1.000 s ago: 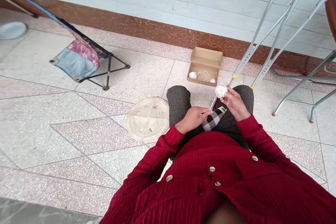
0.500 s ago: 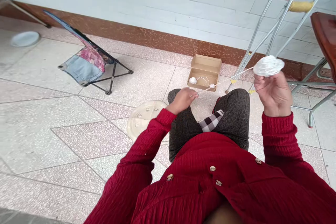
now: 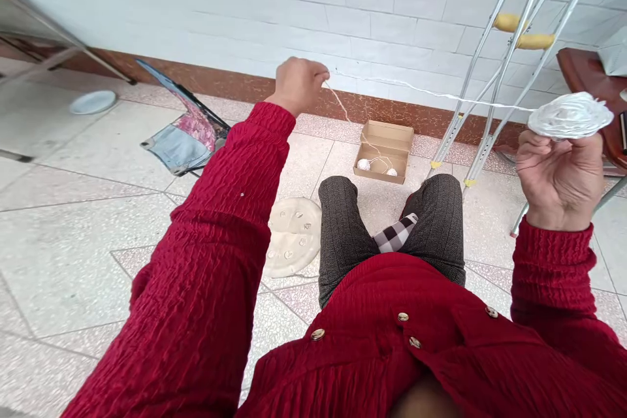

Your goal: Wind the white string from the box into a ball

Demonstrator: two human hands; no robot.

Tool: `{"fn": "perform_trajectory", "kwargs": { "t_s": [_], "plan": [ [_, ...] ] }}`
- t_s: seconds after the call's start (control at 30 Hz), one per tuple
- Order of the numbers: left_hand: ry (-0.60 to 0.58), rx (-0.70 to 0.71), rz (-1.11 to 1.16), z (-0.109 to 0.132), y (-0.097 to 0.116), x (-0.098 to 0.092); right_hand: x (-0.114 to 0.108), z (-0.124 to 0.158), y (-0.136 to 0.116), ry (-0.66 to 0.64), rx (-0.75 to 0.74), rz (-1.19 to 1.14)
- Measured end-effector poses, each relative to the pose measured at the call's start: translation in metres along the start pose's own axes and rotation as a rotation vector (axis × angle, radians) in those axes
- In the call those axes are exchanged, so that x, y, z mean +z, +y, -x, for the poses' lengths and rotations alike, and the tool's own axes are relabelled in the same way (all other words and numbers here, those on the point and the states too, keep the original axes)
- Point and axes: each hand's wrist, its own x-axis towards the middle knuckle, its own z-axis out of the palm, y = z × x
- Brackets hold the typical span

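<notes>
Raised at the right, my right hand [image 3: 561, 176] grips a white ball of yarn [image 3: 571, 115] from below with its fingers closed. My left hand [image 3: 298, 83] is lifted in front of the wall, thumb and fingers pinched on the yarn strand [image 3: 431, 91]. From that pinch the strand runs across to the ball in my right hand, sagging slightly. Another length hangs from my left hand down to an open cardboard box [image 3: 392, 137] on the floor. Inside the box lie two small white yarn balls, one at the left [image 3: 363, 164] and one at the right [image 3: 392, 172].
Crutches [image 3: 494, 98] with yellow grips lean on the tiled wall [image 3: 372, 0]. A brown chair [image 3: 571, 72] stands at the right. To the left are a folding chair [image 3: 179, 144], a round beige lid-like disc [image 3: 296, 245] on the floor and a pale dish [image 3: 93, 102].
My left hand has moved up and to the left, drawing the strand out with it. The right hand has shifted right, still holding the ball of yarn. The view has turned somewhat.
</notes>
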Motion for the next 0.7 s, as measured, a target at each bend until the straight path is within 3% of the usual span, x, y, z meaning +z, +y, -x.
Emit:
{"fn": "perform_trajectory", "kwargs": {
  "t_s": [0.1,0.13,0.2,0.23,0.33,0.43,0.5,0.6,0.7],
  "plan": [
    [-0.137,0.022,0.049,0.002,0.01,0.028,0.003,0.006,0.029,-0.07,0.058,0.245],
    [-0.298,0.071,0.072,0.008,0.015,0.043,0.001,0.007,0.044,-0.111,0.099,0.35],
    [-0.414,0.098,0.111,0.026,0.028,0.076,-0.008,0.009,0.079,-0.15,0.228,0.503],
    [-0.443,0.1,0.149,0.039,0.036,0.092,-0.014,0.01,0.097,-0.169,0.301,0.547],
    [-0.397,0.035,0.654,0.08,0.063,0.126,-0.033,0.012,0.144,-0.197,0.424,0.641],
    [-0.48,0.069,1.139,0.119,0.091,0.139,-0.043,0.014,0.17,-0.227,0.471,0.68],
    [-0.491,0.063,1.336,0.139,0.104,0.142,-0.043,0.014,0.176,-0.231,0.486,0.675],
    [-0.504,-0.024,1.513,0.156,0.112,0.148,-0.039,0.014,0.175,-0.218,0.497,0.651],
    [-0.504,-0.103,1.539,0.159,0.111,0.158,-0.035,0.015,0.173,-0.241,0.513,0.623]
  ]
}}
